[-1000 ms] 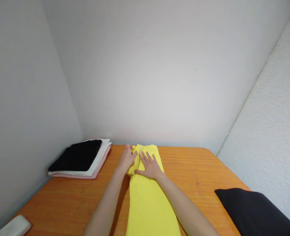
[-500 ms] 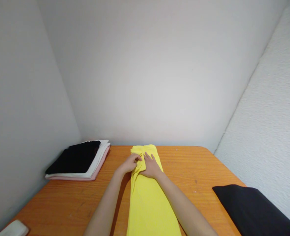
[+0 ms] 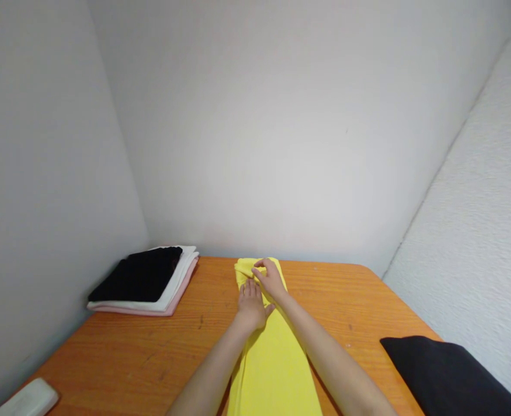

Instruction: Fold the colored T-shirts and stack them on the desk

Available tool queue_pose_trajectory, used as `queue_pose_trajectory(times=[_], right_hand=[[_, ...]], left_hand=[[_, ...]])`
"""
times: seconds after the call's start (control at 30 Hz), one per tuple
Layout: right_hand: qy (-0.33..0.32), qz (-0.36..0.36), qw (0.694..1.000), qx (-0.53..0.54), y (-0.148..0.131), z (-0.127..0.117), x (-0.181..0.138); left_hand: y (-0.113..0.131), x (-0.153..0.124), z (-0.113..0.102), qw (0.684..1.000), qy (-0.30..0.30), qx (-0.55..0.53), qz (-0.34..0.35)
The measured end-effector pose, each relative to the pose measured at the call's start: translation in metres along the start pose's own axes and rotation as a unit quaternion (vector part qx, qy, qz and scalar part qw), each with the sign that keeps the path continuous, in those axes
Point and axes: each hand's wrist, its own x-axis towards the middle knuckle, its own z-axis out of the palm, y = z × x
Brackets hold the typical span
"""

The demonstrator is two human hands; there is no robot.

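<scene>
A long yellow folded garment (image 3: pixel 276 364) runs from the near edge of the view to the far edge of the table. My left hand (image 3: pixel 250 303) presses flat on its left side, fingers stretched forward and thumb out to the right. Just beyond, at the garment's far end, my right hand (image 3: pixel 270 278) has its thumb and forefinger brought together on a wrinkled fold of the cloth. Creases bunch up around the fingers there. The right hand's other fingers are partly hidden.
On the left of the wooden table (image 3: pixel 186 341) lies a folded stack with a black garment (image 3: pixel 145 274) on top of white cloth (image 3: pixel 179 283) and pink cloth (image 3: pixel 185 294). A white object (image 3: pixel 30 398) is at the near left, a black cloth (image 3: pixel 446 370) at the right. Walls border the table.
My left hand has gone from pinching the cloth to lying flat on it, somewhat nearer. The right hand has lifted from its spread position and now grips near the far end.
</scene>
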Motion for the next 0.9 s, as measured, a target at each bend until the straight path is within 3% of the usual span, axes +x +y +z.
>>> queue_pose_trajectory(times=[0.23,0.43,0.63,0.9], right_hand=[[-0.073,-0.056,0.983,-0.161,-0.021,0.013,0.031],[-0.070,-0.030,0.985,-0.153,-0.012,0.034,0.057],[-0.069,-0.008,0.991,-0.114,-0.003,0.051,0.072],[-0.050,-0.024,0.995,-0.079,-0.017,0.040,0.080]], left_hand=[[-0.003,0.005,0.011,1.000,0.004,-0.006,-0.017],[0.005,0.010,0.027,0.998,0.010,0.000,-0.060],[0.007,-0.002,0.016,0.998,-0.016,0.010,-0.066],[0.004,-0.003,0.006,0.995,-0.052,0.006,-0.083]])
